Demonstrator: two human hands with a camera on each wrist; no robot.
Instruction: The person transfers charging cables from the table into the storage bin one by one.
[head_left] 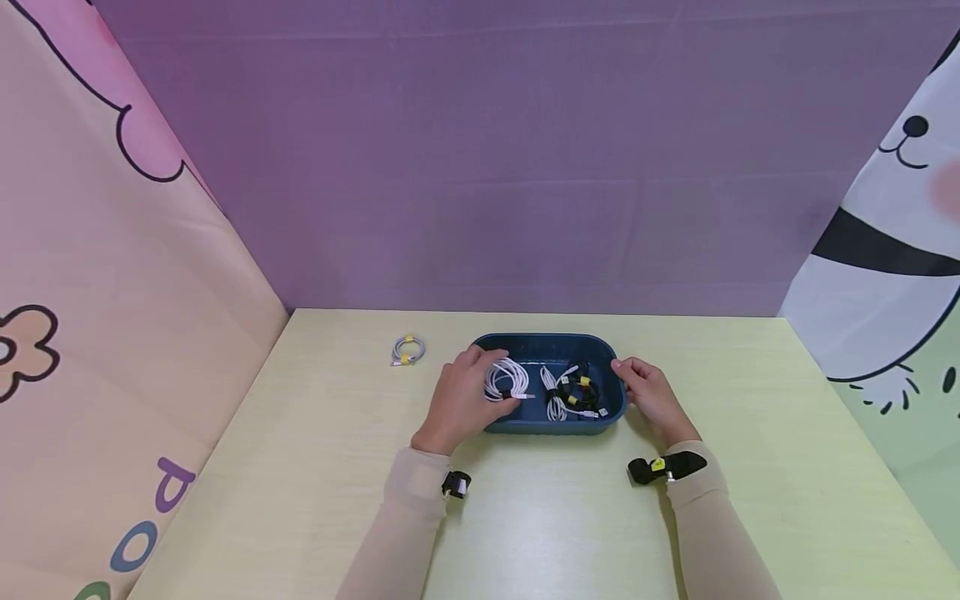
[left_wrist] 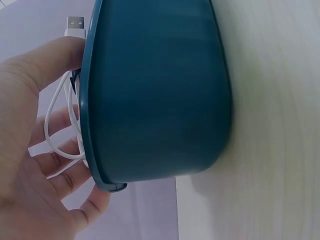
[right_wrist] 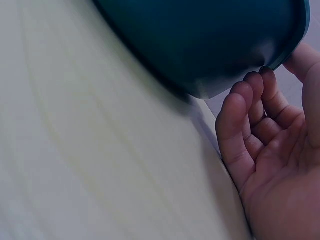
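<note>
My left hand grips a coiled white USB cable between thumb and fingers at the left end of a dark blue plastic bin. In the left wrist view, the cable's USB plug sticks up beyond the thumb, and part of the coil is hidden behind the rim. The bin's right rim is pinched by my right hand, thumb on top and fingers curled beneath. Inside the bin's right half lie a bundled white cable and a black cable with yellow bands.
A small light-grey cable coil with yellow ties lies on the pale wooden table, left of the bin. A purple backdrop rises behind the table's far edge, with printed cloth panels on both sides.
</note>
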